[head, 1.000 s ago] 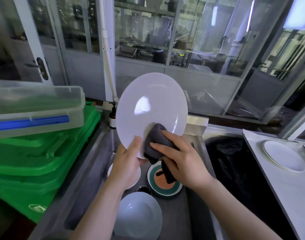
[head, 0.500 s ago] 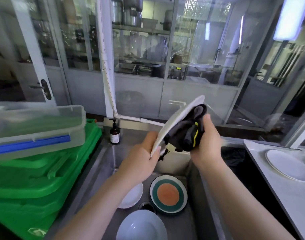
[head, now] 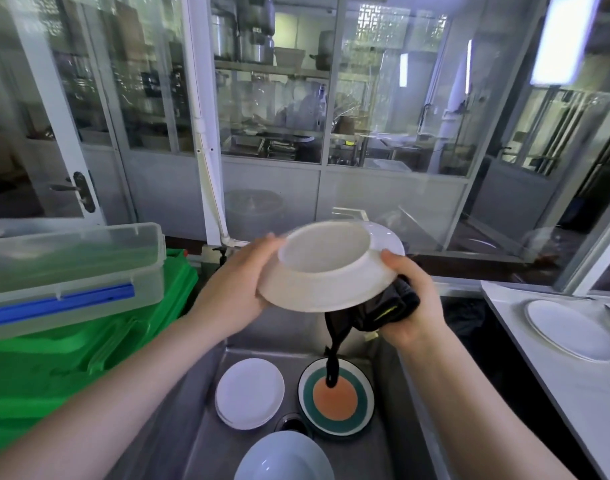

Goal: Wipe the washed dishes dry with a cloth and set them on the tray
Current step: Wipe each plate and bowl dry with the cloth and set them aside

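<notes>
A white plate [head: 326, 271] is held upside down above the steel sink [head: 206, 382], its foot ring facing up. My left hand [head: 237, 289] grips its left rim. My right hand [head: 414, 303] holds the right rim together with a dark grey cloth [head: 383, 310], which is pressed under the plate; one end of the cloth dangles toward the sink. In the sink lie a small white plate [head: 249, 393], a plate with orange centre and green ring [head: 336, 398] and a pale blue bowl [head: 282, 459]. A white plate [head: 570, 329] rests on the white tray [head: 580, 393] at right.
Green crates [head: 71, 348] are stacked at left with a clear lidded box [head: 71, 271] on top. A dark bin [head: 476, 341] sits between sink and tray. A small brown bottle [head: 223, 256] stands behind the sink. Glass partitions rise beyond.
The plate went from facing me, through edge-on, to upside down and nearly level. My right hand with the cloth moved from the plate's front to beneath its right rim.
</notes>
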